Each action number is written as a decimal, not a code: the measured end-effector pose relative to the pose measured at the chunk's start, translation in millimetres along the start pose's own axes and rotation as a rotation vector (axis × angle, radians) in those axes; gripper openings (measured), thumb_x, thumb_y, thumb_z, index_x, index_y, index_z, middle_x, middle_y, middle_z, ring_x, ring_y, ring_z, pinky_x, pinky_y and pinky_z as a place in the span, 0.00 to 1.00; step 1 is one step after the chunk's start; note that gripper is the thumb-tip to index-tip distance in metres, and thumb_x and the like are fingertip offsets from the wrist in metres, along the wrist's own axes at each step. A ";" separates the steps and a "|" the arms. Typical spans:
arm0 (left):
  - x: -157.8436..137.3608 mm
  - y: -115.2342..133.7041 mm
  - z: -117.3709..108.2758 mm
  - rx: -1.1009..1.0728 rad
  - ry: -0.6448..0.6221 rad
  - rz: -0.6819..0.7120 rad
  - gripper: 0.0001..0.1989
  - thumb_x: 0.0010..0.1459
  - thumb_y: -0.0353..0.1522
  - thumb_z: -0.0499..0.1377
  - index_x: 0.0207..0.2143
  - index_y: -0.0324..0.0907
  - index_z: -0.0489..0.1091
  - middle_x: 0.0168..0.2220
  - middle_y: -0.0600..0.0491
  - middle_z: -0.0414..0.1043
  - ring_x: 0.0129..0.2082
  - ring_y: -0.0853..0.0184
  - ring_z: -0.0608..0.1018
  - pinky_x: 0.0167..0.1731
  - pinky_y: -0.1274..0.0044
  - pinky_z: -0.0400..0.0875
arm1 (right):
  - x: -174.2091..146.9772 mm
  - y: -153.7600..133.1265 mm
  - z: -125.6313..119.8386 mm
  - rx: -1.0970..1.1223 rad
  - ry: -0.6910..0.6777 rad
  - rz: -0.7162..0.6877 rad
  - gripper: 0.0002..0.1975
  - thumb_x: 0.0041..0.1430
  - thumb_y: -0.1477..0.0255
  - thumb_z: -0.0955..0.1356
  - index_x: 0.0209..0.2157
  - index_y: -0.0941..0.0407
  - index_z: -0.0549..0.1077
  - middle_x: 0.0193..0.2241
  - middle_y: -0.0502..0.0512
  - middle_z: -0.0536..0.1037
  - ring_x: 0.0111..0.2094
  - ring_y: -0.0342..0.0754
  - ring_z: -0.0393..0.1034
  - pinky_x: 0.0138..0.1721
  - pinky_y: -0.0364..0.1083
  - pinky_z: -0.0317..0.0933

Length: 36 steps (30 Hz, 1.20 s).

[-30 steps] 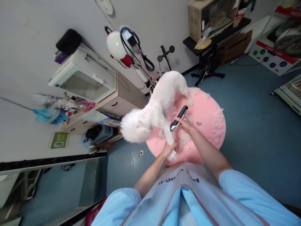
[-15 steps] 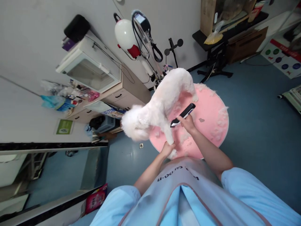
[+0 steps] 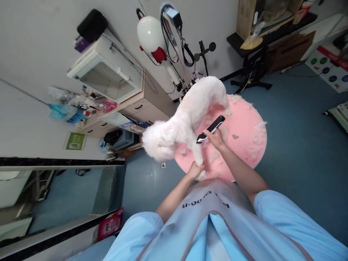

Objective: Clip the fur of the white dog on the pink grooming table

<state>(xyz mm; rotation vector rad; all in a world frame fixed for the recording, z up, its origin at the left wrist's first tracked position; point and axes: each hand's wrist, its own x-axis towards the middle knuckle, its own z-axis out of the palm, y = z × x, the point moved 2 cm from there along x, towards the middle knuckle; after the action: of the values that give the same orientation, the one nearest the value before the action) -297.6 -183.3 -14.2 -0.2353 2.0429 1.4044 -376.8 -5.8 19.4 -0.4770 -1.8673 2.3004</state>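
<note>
A white dog stands on a round pink table, its fluffy head turned to the left. My left hand is closed around the lower part of the dog's front leg, near the paw. In my right hand is a black and white hair clipper, gripped around its middle. The clipper's head is against or very close to the upper part of that same leg; I cannot tell if it touches. Tufts of cut white fur lie on the table.
A white and red dryer and a grooming arm with a black loop stand behind the dog. To the left are a drawer cabinet and a glass-door box. A black side table stands at the back right.
The view has shifted slightly. The clipper has moved a little up the front leg, while my left hand keeps its hold near the paw.
</note>
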 end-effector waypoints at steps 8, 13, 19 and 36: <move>-11.7 -11.1 -18.7 0.111 0.028 -0.064 0.08 0.42 0.19 0.54 0.19 0.40 0.62 0.19 0.59 0.60 0.25 0.72 0.63 0.29 0.78 0.58 | 8.6 -4.4 2.9 0.035 -0.240 -0.020 0.11 0.44 0.63 0.73 0.26 0.54 0.71 0.24 0.49 0.76 0.27 0.46 0.70 0.31 0.45 0.65; -22.9 -17.3 -27.8 0.130 -0.001 -0.110 0.05 0.39 0.21 0.54 0.20 0.39 0.64 0.20 0.58 0.63 0.27 0.71 0.65 0.31 0.79 0.60 | 38.5 -21.8 23.7 0.085 -0.032 -0.249 0.12 0.44 0.65 0.72 0.32 0.53 0.71 0.32 0.50 0.77 0.36 0.49 0.73 0.44 0.49 0.68; -36.9 -24.3 -33.7 0.035 -0.049 -0.176 0.05 0.35 0.25 0.55 0.20 0.40 0.65 0.20 0.55 0.66 0.25 0.69 0.67 0.28 0.77 0.62 | 28.1 -0.6 30.4 -0.009 -0.175 -0.109 0.11 0.40 0.68 0.71 0.29 0.55 0.72 0.30 0.51 0.78 0.35 0.50 0.73 0.42 0.49 0.68; -100.5 53.8 -25.2 -0.204 -0.195 -0.468 0.13 0.30 0.33 0.61 0.25 0.41 0.71 0.20 0.50 0.76 0.21 0.66 0.73 0.23 0.78 0.64 | 3.2 56.5 49.6 0.896 -0.212 0.587 0.12 0.52 0.66 0.72 0.25 0.55 0.66 0.20 0.47 0.76 0.13 0.33 0.46 0.13 0.36 0.43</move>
<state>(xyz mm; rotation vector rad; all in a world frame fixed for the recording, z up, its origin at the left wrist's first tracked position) -255.3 -203.8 92.7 -0.5973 1.5572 1.2772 -391.1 -63.1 -27.1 -0.7016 -0.5819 3.3172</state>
